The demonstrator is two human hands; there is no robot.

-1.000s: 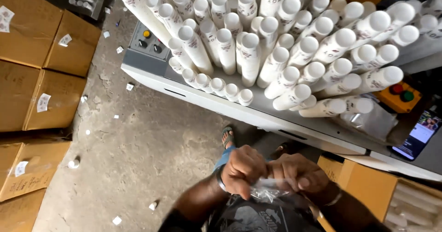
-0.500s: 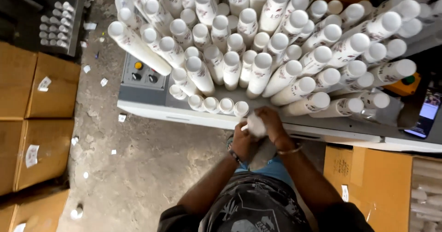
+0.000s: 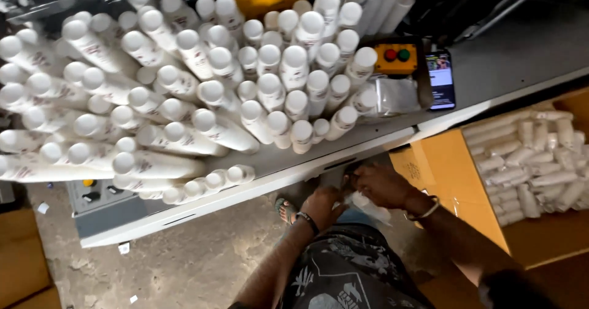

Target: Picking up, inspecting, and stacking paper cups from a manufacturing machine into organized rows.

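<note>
Clear plastic bag pinched between both hands, left hand, right hand.

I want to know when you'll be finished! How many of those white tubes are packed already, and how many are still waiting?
Done: the open cardboard box at the right already holds a heap of wrapped white tubes. In hand: the left hand and right hand work a clear plastic bag below the table edge. Left: a big crowd of loose tubes still covers the table.
</note>
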